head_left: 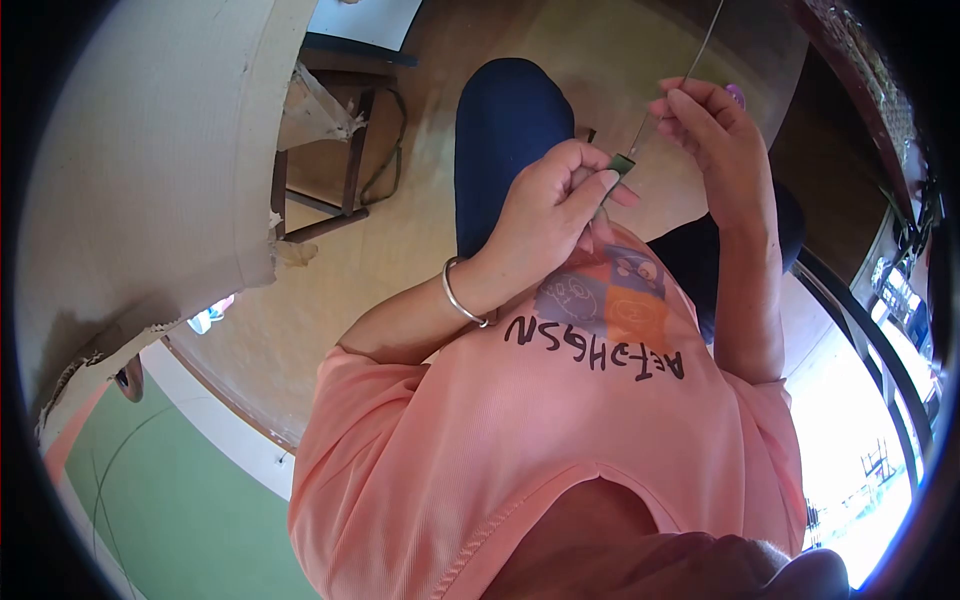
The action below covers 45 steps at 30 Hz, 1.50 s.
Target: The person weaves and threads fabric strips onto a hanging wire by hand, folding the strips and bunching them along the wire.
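Observation:
My left hand (565,205), with a bangle on its wrist, pinches a small dark green strip (622,163) between thumb and fingers in front of my shirt. From the strip's upper end a thin wire-like rod (708,40) runs up to the right, past the top of the view. Up and to the right of the strip, my right hand (715,115) has its thumb and forefinger closed round this rod. The two hands are a short way apart. My left fingers hide the strip's lower part.
My knees (510,140) are bent below the hands. A dark wooden frame (330,205) stands on the floor at the left, near a large pale panel (170,150). Dark curved bars (865,345) rise at the right, and a woven surface (870,60) is at the upper right.

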Each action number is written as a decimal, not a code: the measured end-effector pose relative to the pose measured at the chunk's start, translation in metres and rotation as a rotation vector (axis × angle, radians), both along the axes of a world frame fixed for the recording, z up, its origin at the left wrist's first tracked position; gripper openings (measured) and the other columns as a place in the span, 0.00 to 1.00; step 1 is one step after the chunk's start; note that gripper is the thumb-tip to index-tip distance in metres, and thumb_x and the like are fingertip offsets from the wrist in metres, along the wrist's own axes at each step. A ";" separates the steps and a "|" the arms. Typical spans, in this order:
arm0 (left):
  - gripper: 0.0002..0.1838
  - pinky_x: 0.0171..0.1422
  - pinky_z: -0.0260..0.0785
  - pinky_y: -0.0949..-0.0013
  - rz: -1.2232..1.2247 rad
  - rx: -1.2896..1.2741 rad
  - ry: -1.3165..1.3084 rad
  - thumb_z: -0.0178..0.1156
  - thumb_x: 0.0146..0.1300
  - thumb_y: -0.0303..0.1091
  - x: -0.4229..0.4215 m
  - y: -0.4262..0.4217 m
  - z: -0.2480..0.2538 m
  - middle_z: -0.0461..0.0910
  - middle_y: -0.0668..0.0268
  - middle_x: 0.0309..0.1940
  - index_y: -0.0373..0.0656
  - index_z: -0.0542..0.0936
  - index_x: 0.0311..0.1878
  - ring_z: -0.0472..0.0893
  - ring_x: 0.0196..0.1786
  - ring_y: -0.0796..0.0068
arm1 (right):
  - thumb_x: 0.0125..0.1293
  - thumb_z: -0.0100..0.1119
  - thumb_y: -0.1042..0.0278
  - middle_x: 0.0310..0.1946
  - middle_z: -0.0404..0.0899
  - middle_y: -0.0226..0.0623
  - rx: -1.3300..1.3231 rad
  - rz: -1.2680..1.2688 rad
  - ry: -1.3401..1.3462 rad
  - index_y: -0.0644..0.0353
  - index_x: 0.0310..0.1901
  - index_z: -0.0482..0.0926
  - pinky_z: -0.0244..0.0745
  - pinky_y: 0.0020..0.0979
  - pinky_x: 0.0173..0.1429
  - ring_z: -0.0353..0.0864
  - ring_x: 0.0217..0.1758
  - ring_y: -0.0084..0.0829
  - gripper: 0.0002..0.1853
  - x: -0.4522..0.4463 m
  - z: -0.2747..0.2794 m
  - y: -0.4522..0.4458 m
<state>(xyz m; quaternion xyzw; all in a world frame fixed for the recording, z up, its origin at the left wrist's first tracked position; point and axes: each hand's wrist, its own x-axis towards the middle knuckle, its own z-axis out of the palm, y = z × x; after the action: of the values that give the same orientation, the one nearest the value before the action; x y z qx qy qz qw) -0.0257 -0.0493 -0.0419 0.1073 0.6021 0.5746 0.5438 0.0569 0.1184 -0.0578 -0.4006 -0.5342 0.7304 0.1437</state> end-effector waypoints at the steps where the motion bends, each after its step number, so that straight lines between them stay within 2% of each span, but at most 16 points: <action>1: 0.09 0.27 0.67 0.82 0.010 -0.002 -0.013 0.48 0.69 0.27 -0.001 0.001 -0.002 0.81 0.58 0.34 0.34 0.70 0.48 0.75 0.25 0.82 | 0.63 0.58 0.69 0.32 0.81 0.37 -0.072 0.014 0.031 0.69 0.46 0.77 0.71 0.16 0.43 0.78 0.33 0.21 0.14 -0.001 -0.001 0.001; 7: 0.08 0.29 0.71 0.82 0.045 0.040 -0.016 0.50 0.66 0.25 0.007 0.010 -0.005 0.82 0.57 0.34 0.32 0.70 0.45 0.78 0.24 0.77 | 0.64 0.57 0.69 0.33 0.81 0.39 -0.130 0.031 0.104 0.69 0.45 0.77 0.74 0.18 0.45 0.78 0.33 0.21 0.12 0.010 -0.004 0.006; 12: 0.09 0.31 0.73 0.80 0.028 0.059 -0.016 0.51 0.66 0.25 0.004 0.011 0.001 0.82 0.56 0.35 0.32 0.70 0.46 0.81 0.27 0.74 | 0.64 0.57 0.70 0.33 0.81 0.39 -0.130 0.027 0.121 0.68 0.45 0.77 0.73 0.18 0.44 0.77 0.32 0.21 0.12 0.008 -0.002 0.005; 16: 0.09 0.31 0.74 0.79 0.002 0.012 -0.033 0.51 0.66 0.26 -0.002 0.008 0.005 0.82 0.56 0.36 0.32 0.71 0.46 0.82 0.29 0.72 | 0.66 0.54 0.72 0.35 0.80 0.37 -0.134 0.046 0.102 0.67 0.47 0.75 0.69 0.15 0.42 0.74 0.33 0.20 0.11 0.004 0.001 0.005; 21: 0.09 0.31 0.75 0.79 -0.010 -0.003 -0.035 0.52 0.66 0.26 -0.004 0.006 0.006 0.82 0.56 0.36 0.32 0.71 0.46 0.82 0.30 0.71 | 0.66 0.54 0.72 0.35 0.79 0.37 -0.135 0.038 0.107 0.67 0.47 0.75 0.69 0.15 0.42 0.74 0.33 0.20 0.11 0.001 -0.002 0.003; 27: 0.09 0.31 0.74 0.79 -0.007 0.011 -0.023 0.52 0.66 0.27 0.009 0.016 0.012 0.82 0.56 0.35 0.32 0.71 0.47 0.82 0.30 0.72 | 0.64 0.57 0.70 0.33 0.81 0.39 -0.097 0.018 0.131 0.68 0.45 0.77 0.73 0.18 0.43 0.77 0.32 0.22 0.11 0.014 -0.002 0.006; 31: 0.13 0.36 0.72 0.82 -0.021 0.013 -0.041 0.51 0.67 0.28 0.009 0.024 0.012 0.83 0.56 0.38 0.31 0.71 0.51 0.81 0.33 0.77 | 0.63 0.57 0.71 0.33 0.81 0.39 -0.089 0.014 0.091 0.68 0.45 0.77 0.72 0.18 0.45 0.77 0.33 0.22 0.11 0.016 0.000 0.007; 34: 0.13 0.37 0.71 0.82 -0.017 0.062 0.001 0.52 0.66 0.27 -0.002 0.042 0.006 0.83 0.56 0.38 0.31 0.71 0.51 0.81 0.32 0.77 | 0.64 0.56 0.68 0.33 0.81 0.38 -0.052 0.011 0.092 0.68 0.44 0.78 0.71 0.18 0.46 0.77 0.34 0.22 0.12 0.011 0.001 0.005; 36: 0.14 0.37 0.71 0.83 -0.008 0.111 0.044 0.53 0.65 0.27 -0.012 0.061 -0.001 0.83 0.57 0.37 0.31 0.72 0.51 0.80 0.32 0.77 | 0.65 0.55 0.64 0.33 0.81 0.37 0.093 -0.137 -0.023 0.68 0.42 0.79 0.70 0.17 0.47 0.77 0.36 0.21 0.14 0.009 0.004 0.006; 38: 0.14 0.36 0.73 0.79 0.024 0.078 0.293 0.55 0.60 0.25 -0.023 0.086 -0.010 0.82 0.55 0.34 0.28 0.74 0.48 0.82 0.32 0.74 | 0.66 0.54 0.64 0.33 0.80 0.37 0.088 -0.130 -0.036 0.68 0.42 0.78 0.69 0.17 0.46 0.77 0.35 0.21 0.13 0.012 0.002 0.009; 41: 0.16 0.38 0.69 0.83 0.076 0.266 0.197 0.54 0.64 0.30 -0.028 0.130 -0.018 0.83 0.57 0.37 0.30 0.72 0.52 0.79 0.35 0.76 | 0.69 0.49 0.64 0.33 0.78 0.37 0.059 -0.113 -0.088 0.67 0.42 0.77 0.68 0.16 0.43 0.75 0.34 0.21 0.13 0.016 0.001 0.023; 45: 0.17 0.41 0.71 0.82 0.019 0.230 0.145 0.54 0.64 0.32 -0.036 0.162 -0.013 0.82 0.54 0.38 0.29 0.72 0.52 0.80 0.37 0.75 | 0.69 0.50 0.62 0.32 0.79 0.36 0.037 -0.025 -0.062 0.65 0.41 0.78 0.69 0.16 0.41 0.76 0.32 0.20 0.13 -0.001 0.012 0.043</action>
<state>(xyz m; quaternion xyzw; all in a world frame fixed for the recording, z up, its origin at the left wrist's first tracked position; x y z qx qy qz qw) -0.0622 0.1123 -0.0547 0.2044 0.5711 0.6356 0.4776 0.0560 0.1617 -0.0454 -0.4268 -0.5468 0.7058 0.1438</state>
